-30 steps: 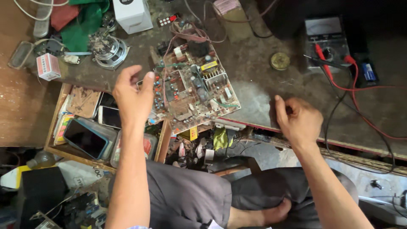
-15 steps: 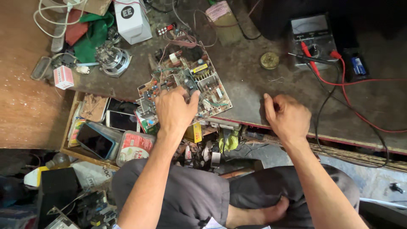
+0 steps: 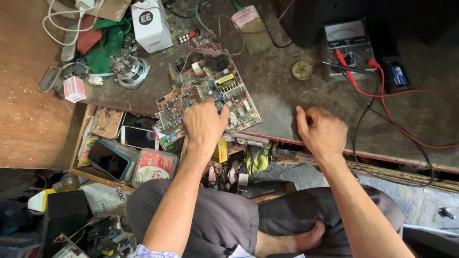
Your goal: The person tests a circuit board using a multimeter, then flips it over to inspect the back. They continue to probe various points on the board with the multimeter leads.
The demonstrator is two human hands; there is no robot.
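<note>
Now the left hand (image 3: 206,125) is laid over the near half of the circuit board (image 3: 210,98), fingers curled down onto the parts and the palm covering its front edge; whether anything is pinched between the fingertips cannot be told. A second ago this hand was seen at the board's left edge, thumb spread wide; since then it has been shifted inward, toward the middle of the board, which suggests that the attention is now given to the parts there rather than to the board's rim. The board itself is seen flat on the dark workbench (image 3: 277,95), near the front edge, turned at a slant, with thin wires trailing off its far side.

The right hand (image 3: 322,131) is rested on the bench well to the right of the board, loosely closed with the thumb raised; nothing is seen held in it, and its place has hardly been changed. Beyond it, a meter (image 3: 346,45) with red and black leads (image 3: 382,91) is left untouched. Below the board, an open drawer (image 3: 79,143) is seen holding phones (image 3: 109,160).
</note>
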